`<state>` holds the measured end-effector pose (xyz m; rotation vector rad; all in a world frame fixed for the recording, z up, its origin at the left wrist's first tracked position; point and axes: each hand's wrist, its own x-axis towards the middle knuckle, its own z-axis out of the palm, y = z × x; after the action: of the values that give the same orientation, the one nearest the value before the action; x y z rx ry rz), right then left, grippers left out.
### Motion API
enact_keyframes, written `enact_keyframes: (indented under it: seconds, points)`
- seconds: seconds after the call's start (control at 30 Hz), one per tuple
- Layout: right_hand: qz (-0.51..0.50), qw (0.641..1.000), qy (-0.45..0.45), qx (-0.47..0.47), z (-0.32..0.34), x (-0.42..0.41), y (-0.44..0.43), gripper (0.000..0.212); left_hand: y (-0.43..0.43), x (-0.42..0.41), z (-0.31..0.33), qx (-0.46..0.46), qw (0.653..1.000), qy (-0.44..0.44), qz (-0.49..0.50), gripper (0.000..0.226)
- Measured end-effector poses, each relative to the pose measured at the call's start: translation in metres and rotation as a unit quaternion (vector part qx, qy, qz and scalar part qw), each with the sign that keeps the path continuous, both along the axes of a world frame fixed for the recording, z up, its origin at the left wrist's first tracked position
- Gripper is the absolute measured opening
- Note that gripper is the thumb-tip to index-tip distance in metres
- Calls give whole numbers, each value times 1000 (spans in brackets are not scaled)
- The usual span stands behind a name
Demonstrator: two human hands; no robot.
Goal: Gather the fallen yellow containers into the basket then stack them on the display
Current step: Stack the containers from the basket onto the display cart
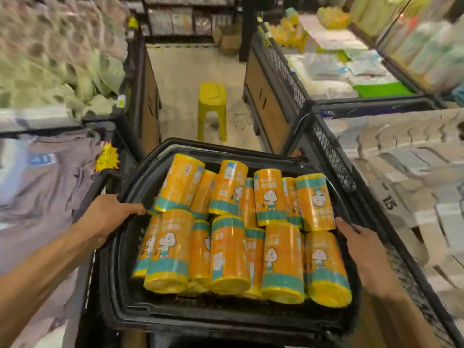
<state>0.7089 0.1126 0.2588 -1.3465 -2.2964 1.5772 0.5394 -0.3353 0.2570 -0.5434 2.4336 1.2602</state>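
A black plastic basket fills the lower middle of the head view. Several yellow-orange cylindrical containers with teal bands and a cartoon figure lie on their sides inside it, in two rough rows. My left hand grips the basket's left rim, fingers curled over the edge. On the opposite side my right hand grips the right rim. The basket is held up between two display bins.
A yellow plastic stool stands in the aisle ahead. Black mesh-sided display bins flank the aisle: folded grey clothes at left, packaged goods at right. More yellow products sit on a far right display. Shelves close the aisle's end.
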Motion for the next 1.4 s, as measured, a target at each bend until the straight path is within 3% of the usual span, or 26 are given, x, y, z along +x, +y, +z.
enact_keyframes:
  seconds: [0.13,0.5,0.7,0.97,1.1,1.17,1.4]
  points:
    - [24,1000,-1,5,-5,-113,17,35,6,-85,-9,-5,1000,-3,25,19]
    - [86,995,-9,56,4,-436,61,47,39,-340,6,38,994,9,100,16]
    - [97,992,-17,78,-21,-606,72,77,42,-510,-18,40,994,9,104,23]
    - [56,995,-35,71,-15,-824,83,65,54,-760,-18,11,998,-2,70,22]
    - [46,997,-31,52,-16,-936,96,81,69,-880,-24,4,997,-15,82,36]
    - [61,996,-25,64,-22,-993,107,68,78,-933,-32,17,995,-23,98,40]
    - [79,994,-8,69,-32,-1188,151,78,126,-1097,-29,60,987,-8,147,25]
